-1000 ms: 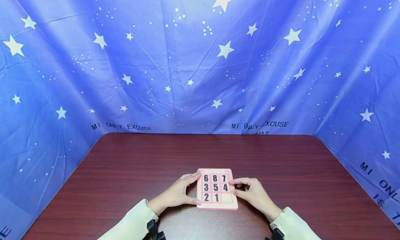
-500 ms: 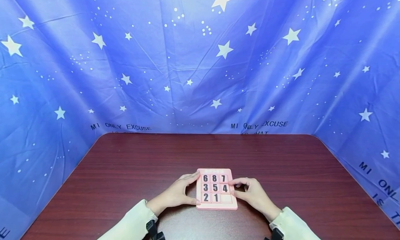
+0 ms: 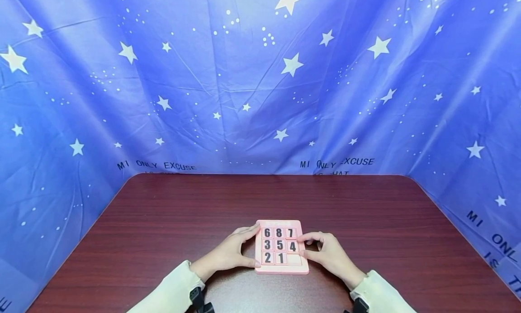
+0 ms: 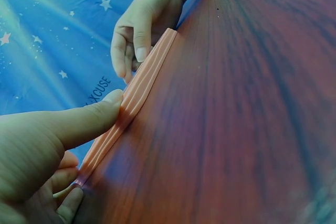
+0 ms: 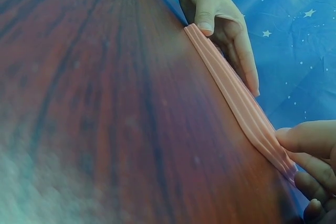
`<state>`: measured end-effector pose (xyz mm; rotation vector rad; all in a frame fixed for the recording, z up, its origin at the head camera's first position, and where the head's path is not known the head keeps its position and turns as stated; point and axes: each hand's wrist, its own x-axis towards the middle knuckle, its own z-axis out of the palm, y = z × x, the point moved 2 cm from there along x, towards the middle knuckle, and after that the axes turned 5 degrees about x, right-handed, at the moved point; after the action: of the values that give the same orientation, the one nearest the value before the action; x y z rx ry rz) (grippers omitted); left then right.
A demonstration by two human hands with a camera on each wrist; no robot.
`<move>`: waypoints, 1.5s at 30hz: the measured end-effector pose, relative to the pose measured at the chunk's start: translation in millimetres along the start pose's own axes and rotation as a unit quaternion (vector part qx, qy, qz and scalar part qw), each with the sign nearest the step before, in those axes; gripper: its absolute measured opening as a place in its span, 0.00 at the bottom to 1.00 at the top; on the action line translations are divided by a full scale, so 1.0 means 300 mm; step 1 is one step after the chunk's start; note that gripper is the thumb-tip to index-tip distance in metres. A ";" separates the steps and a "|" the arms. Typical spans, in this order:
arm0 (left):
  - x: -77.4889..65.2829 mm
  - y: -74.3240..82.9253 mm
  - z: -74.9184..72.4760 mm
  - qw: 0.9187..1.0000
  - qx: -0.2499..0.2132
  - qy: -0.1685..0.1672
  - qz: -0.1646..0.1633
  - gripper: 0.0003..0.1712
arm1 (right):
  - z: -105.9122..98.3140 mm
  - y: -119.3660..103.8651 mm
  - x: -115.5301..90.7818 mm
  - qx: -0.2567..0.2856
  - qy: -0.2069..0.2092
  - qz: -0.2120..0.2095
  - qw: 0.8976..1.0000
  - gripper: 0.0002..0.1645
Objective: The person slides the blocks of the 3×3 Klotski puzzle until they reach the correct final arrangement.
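A pink number slide puzzle (image 3: 281, 269) lies on the table in the head view. Its rows read 6 8 7, then 3 5 4, then 2 1 with a bare slot at lower right. My left hand (image 3: 228, 252) grips the board's left side, thumb at the near corner and fingers at the far one. At the right side, my right hand (image 3: 331, 255) has its index finger and thumb at the tile numbered 4 (image 3: 292, 246), which sits slightly lower than the 5. Both wrist views show the puzzle edge-on, its ridged pink side (image 4: 139, 85) low against the table.
The dark red wood-grain table (image 3: 183, 204) has rounded far corners. A blue star-printed cloth (image 3: 228, 91) hangs behind it and along both sides. Black wrist cameras (image 3: 199, 299) sit at the cream sleeves (image 3: 168, 288).
The 4 tile has slid slightly toward the near edge, opening a thin gap below the 7. The right fingers moved slightly with it; the left hand keeps its grip.
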<state>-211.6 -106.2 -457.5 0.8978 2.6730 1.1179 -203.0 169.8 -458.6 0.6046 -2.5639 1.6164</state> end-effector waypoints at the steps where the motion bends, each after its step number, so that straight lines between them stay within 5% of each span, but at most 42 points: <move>1: 0.000 0.000 0.000 1.000 0.000 0.000 0.000 0.55 | 0.000 0.000 0.000 -0.006 -0.002 -0.001 1.000 0.14; 14: 0.003 -0.006 0.003 1.000 0.004 0.001 0.006 0.55 | -0.007 -0.003 -0.001 -0.007 -0.035 -0.010 0.999 0.14; 24: 0.001 -0.001 0.001 1.000 0.007 0.000 0.005 0.55 | -0.024 -0.115 -0.013 0.014 -0.060 -0.029 0.998 0.11; 32: 0.002 -0.003 0.001 1.000 0.010 0.002 0.005 0.55 | -0.015 -0.028 -0.004 0.008 -0.065 -0.045 0.997 0.11; 40: 0.000 0.001 0.000 1.000 0.007 0.002 0.007 0.55 | -0.035 -0.102 -0.009 0.021 -0.088 -0.071 0.993 0.10; 45: -0.001 0.008 -0.002 1.000 0.000 0.004 0.010 0.55 | -0.031 -0.053 -0.002 0.019 -0.095 -0.054 0.994 0.09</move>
<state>-210.5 -105.4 -455.5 0.9244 2.6756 1.1284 -198.6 172.2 -440.9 0.9241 -2.5800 1.6510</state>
